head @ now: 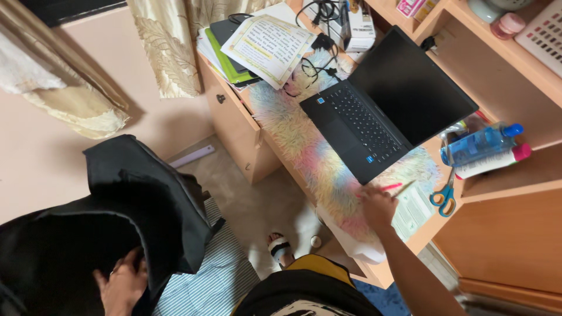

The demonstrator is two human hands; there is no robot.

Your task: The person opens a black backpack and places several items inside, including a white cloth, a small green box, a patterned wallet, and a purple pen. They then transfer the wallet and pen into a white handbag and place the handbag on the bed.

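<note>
The right hand [377, 206] reaches to the near edge of the tabletop [418, 237], its grip pinching a thin red pen and a slim yellow-green pencil [397, 188] that lie on the fluffy pastel rainbow mat [316, 158], just beside the open black laptop [386, 111]. Both look light, stiff and smooth, best held mid-shaft. The left hand [122, 284] grips soft, limp black fabric [117, 210], fingers pressed into its folds, well apart from the tabletop.

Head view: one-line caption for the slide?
Right hand reaches for pens beside an open laptop on a desk; left hand holds a black bag.
</note>
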